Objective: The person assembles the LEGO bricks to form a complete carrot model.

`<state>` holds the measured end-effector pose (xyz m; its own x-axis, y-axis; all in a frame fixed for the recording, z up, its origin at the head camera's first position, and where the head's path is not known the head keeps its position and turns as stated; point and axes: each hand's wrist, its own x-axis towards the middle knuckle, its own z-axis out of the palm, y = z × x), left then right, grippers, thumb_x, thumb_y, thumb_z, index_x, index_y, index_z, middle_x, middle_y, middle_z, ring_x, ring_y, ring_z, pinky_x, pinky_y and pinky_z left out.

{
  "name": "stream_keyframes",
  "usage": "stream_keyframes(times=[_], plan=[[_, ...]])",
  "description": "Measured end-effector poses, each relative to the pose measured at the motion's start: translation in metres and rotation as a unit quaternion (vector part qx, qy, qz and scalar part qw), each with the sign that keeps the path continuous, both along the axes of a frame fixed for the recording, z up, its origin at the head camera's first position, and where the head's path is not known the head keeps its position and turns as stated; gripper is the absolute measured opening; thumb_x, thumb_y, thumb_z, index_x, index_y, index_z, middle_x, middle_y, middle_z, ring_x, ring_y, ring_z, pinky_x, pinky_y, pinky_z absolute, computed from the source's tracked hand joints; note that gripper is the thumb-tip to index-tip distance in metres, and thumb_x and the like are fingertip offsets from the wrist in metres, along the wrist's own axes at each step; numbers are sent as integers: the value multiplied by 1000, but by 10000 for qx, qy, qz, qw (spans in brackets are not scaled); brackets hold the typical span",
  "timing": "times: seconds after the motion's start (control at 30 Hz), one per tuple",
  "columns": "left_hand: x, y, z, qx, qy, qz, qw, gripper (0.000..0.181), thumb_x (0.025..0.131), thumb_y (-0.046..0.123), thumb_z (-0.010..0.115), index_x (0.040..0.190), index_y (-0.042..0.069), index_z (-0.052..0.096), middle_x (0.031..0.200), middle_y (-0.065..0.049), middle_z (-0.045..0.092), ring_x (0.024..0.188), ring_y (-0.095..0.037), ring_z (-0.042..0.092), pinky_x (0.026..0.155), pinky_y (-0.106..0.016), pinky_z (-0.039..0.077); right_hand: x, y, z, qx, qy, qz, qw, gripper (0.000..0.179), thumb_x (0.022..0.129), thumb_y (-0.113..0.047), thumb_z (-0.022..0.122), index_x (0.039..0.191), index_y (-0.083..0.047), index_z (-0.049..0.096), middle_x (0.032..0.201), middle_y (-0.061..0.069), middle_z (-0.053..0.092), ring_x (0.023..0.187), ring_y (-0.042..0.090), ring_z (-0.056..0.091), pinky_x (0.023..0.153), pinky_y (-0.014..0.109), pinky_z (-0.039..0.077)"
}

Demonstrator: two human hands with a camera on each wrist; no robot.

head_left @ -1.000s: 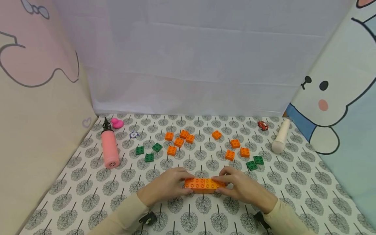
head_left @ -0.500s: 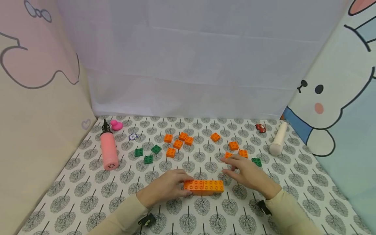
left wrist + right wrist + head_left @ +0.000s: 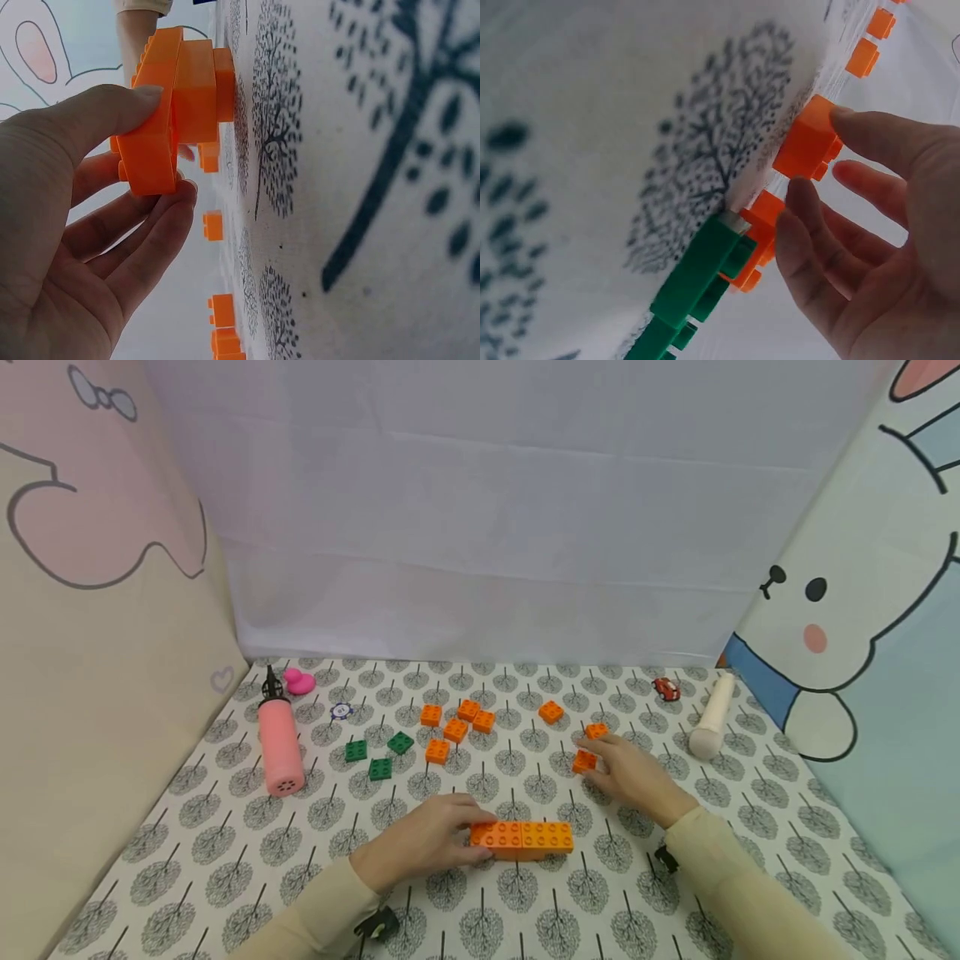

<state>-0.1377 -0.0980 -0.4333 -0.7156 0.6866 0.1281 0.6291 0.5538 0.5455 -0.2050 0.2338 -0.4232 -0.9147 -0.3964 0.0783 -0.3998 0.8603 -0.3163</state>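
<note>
A long orange block bar [image 3: 546, 837], built of studded toy building bricks laid end to end, rests on the cloth before the person. My left hand [image 3: 429, 839] grips its left end, thumb on the near side and fingers behind. In the left wrist view, further orange bricks [image 3: 196, 90] show under the top layer. Further right, my right hand [image 3: 637, 783] is at a small orange brick [image 3: 584, 762] on the cloth. The right wrist view has the thumb at one side of that orange brick [image 3: 807, 141] and fingertips at the other.
Green bricks [image 3: 694, 274] and another orange brick [image 3: 761, 217] lie beside the right hand. Several orange bricks [image 3: 455, 729] and green bricks [image 3: 380, 768] lie farther back. A pink pump-like cylinder [image 3: 281, 743], pink duck [image 3: 300, 682], chip [image 3: 341, 711], red car [image 3: 666, 688] and white cylinder [image 3: 711, 718] lie around.
My right hand has let go of the bar's right end and moved forward and right to the small orange brick. My left hand has stayed on the bar.
</note>
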Motion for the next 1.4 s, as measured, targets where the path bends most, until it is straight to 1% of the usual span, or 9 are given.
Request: stream_keyframes(times=[0.1,0.2,0.27,0.47,0.6,0.8,0.97,1.17,1.4], plan=[[0,-1,1,6,-8,5,10000,45,86,33,77,127,16,68,116,5,68,96,-1,60,85,-18,53,-3,2,-1,10,-62,36,10000,51,92,-24,70,140,-10,58,135,24,57,101,29,62,91,54,52],[1,-1,1,6,-9,33,10000,45,86,33,77,128,15,68,117,5,68,97,-2,60,86,-19,53,-6,2,-2,-38,-146,91,9998,50,93,-24,70,139,-8,58,136,23,57,111,36,60,96,57,49],[1,-2,2,10,3,41,10000,45,87,32,76,128,15,68,117,5,68,97,-2,60,86,-19,53,-8,2,-2,-65,-205,84,9997,49,93,-24,70,137,-7,59,135,21,59,108,34,60,96,54,49],[2,-2,1,33,-2,56,10000,45,87,32,76,128,16,68,116,5,68,96,-2,60,85,-18,53,-9,1,0,-194,-384,144,9990,48,91,-23,72,135,-7,61,123,13,67,72,12,53,67,32,50],[1,-1,0,10,12,36,10000,45,87,33,76,128,16,68,117,5,68,98,-3,60,87,-19,53,6,2,4,-421,-404,443,9973,45,93,-24,71,135,-9,62,116,9,66,67,6,48,57,25,44],[1,0,-1,-18,-8,20,10000,45,87,34,76,128,17,68,116,6,67,98,-3,60,87,-20,53,41,0,11,-925,-393,1034,9895,44,93,-26,71,135,-14,63,102,-10,60,74,3,51,59,21,47],[0,0,-2,-32,37,21,10000,46,87,34,76,128,17,68,116,6,67,97,-2,60,86,-19,53,62,-5,16,-1229,-321,1487,9807,42,92,-24,72,133,-15,65,107,-15,60,78,4,54,61,21,50],[-1,0,-2,-36,67,-19,10000,46,87,34,76,128,16,68,116,5,68,96,-2,60,85,-17,53,73,-8,19,-1348,-464,1578,9771,40,93,-30,71,131,-19,66,112,-15,59,80,9,55,63,23,51],[-1,0,-2,-103,61,-4,9999,46,87,34,76,129,16,67,117,5,67,96,-2,60,86,-18,53,75,-9,18,-1395,-617,1675,9740,37,95,-35,68,131,-25,66,115,-14,61,86,7,57,70,26,53]])
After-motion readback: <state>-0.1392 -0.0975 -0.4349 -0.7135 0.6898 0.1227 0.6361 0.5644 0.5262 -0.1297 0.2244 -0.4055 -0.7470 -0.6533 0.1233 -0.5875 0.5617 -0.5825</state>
